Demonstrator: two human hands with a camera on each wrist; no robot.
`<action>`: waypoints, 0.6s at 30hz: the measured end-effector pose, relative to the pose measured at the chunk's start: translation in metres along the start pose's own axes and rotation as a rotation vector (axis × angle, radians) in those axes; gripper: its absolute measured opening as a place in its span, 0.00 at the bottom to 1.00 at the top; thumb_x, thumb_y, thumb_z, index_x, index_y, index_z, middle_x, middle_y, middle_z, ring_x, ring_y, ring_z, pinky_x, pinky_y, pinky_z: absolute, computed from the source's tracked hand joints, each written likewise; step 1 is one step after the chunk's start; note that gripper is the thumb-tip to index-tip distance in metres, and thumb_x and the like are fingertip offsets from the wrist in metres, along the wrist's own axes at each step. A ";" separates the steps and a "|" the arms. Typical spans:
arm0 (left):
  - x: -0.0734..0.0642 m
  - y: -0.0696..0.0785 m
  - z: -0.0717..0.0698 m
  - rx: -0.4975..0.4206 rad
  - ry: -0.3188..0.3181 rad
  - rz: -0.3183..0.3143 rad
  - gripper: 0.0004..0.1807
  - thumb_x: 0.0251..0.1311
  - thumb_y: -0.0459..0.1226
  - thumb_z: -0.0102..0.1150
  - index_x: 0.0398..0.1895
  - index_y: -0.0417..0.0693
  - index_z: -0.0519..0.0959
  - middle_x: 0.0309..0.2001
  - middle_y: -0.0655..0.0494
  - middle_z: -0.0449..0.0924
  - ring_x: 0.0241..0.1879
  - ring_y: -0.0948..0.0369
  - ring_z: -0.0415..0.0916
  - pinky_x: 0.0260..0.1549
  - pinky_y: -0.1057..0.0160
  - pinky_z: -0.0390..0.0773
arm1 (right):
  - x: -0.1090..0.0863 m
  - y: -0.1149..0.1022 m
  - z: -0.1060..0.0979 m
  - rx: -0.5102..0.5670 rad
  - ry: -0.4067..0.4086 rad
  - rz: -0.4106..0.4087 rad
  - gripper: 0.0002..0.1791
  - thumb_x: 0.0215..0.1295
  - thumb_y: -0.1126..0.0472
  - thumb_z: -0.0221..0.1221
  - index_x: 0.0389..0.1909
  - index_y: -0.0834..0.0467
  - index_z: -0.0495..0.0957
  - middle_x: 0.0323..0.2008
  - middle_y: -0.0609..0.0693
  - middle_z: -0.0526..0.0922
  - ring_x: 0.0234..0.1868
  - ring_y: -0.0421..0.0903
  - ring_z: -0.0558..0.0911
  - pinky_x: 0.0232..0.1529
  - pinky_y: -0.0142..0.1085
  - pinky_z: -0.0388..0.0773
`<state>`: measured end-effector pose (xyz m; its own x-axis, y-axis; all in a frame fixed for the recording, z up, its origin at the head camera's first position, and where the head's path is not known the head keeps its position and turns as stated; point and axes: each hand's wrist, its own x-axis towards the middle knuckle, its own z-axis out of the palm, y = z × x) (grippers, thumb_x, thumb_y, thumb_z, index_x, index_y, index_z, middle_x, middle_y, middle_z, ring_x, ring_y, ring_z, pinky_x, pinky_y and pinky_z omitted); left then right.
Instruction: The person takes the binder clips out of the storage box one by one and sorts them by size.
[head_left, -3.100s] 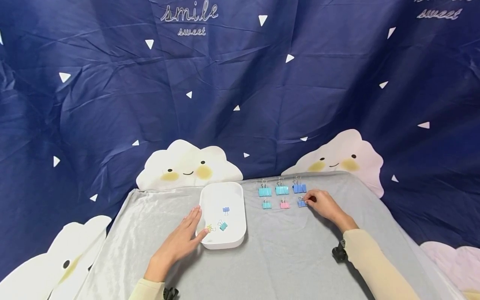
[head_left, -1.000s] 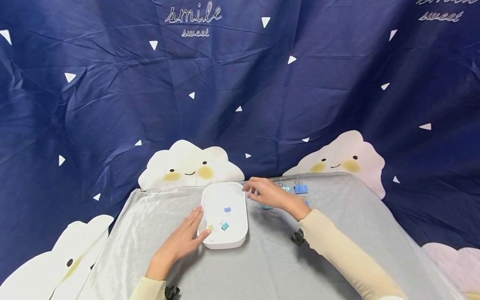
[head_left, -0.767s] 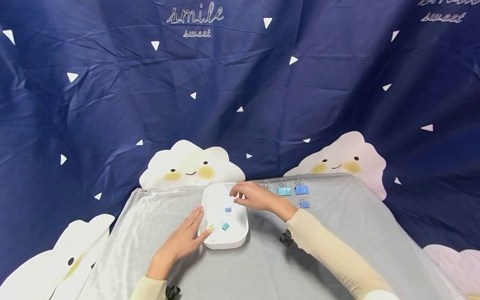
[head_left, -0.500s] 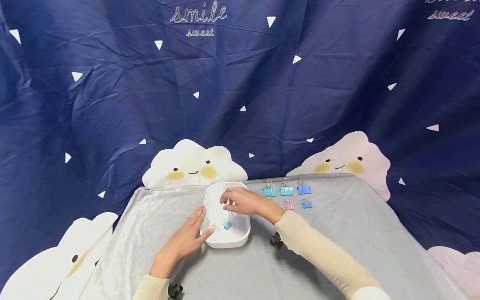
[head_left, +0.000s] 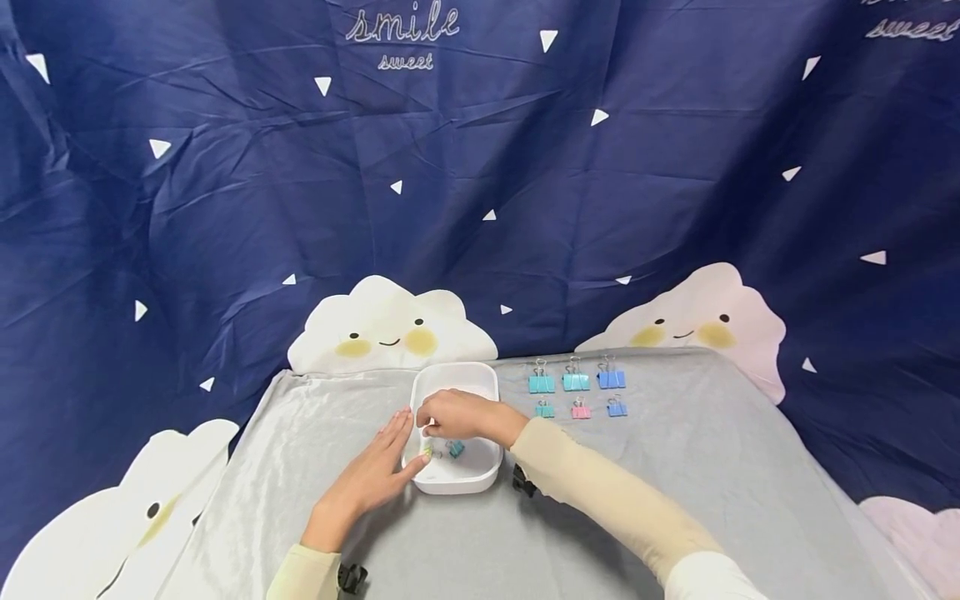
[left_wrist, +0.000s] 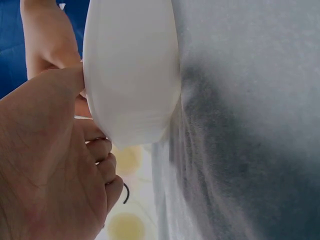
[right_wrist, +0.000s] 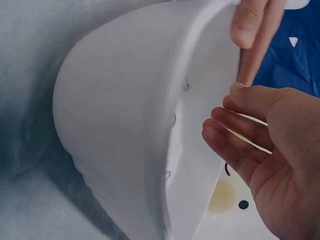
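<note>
I read this as the reaching-in step: my right hand (head_left: 459,413) arches down into the white box (head_left: 459,485), grip slightly parted, nothing visible in it. Next calls for pinching the teal clip (head_left: 456,449) or yellow clip (head_left: 428,451) inside. My left hand (head_left: 371,473) lies along the box, fingers straight.

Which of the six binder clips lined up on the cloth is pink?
The middle clip of the nearer row, between the small teal clip and the small blue clip; the other five are teal or blue.

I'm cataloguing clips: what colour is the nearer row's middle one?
That clip is pink, clearest in the head view.
</note>
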<state>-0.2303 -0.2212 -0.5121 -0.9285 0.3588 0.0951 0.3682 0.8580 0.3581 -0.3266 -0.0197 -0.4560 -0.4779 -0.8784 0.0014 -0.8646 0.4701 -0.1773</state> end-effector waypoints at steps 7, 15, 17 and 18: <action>0.000 -0.001 -0.001 0.006 -0.001 0.012 0.46 0.79 0.58 0.51 0.84 0.34 0.53 0.86 0.42 0.49 0.86 0.45 0.48 0.85 0.44 0.55 | 0.008 -0.008 0.012 -0.051 -0.102 0.020 0.14 0.75 0.57 0.65 0.56 0.55 0.87 0.54 0.47 0.90 0.57 0.41 0.87 0.63 0.34 0.83; 0.000 0.000 -0.002 0.006 -0.011 0.012 0.48 0.79 0.60 0.50 0.84 0.35 0.53 0.86 0.42 0.48 0.86 0.46 0.46 0.85 0.45 0.52 | 0.008 -0.012 0.031 -0.114 -0.193 0.076 0.08 0.78 0.53 0.62 0.49 0.49 0.86 0.46 0.44 0.86 0.48 0.40 0.85 0.56 0.34 0.84; 0.000 0.001 -0.002 0.005 -0.007 0.012 0.47 0.79 0.60 0.50 0.84 0.35 0.53 0.86 0.42 0.48 0.86 0.46 0.47 0.85 0.45 0.53 | 0.008 -0.012 0.033 -0.094 -0.196 0.092 0.05 0.77 0.55 0.63 0.46 0.49 0.86 0.45 0.44 0.85 0.47 0.40 0.84 0.53 0.33 0.85; 0.000 0.001 -0.002 0.005 -0.006 0.011 0.47 0.79 0.60 0.50 0.84 0.35 0.53 0.86 0.42 0.48 0.86 0.46 0.47 0.85 0.45 0.53 | 0.008 -0.012 0.033 -0.080 -0.195 0.100 0.04 0.76 0.56 0.63 0.46 0.49 0.86 0.45 0.44 0.86 0.47 0.40 0.85 0.53 0.33 0.85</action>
<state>-0.2299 -0.2211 -0.5099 -0.9242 0.3705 0.0930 0.3786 0.8557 0.3527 -0.3150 -0.0350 -0.4861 -0.5298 -0.8232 -0.2041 -0.8275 0.5545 -0.0881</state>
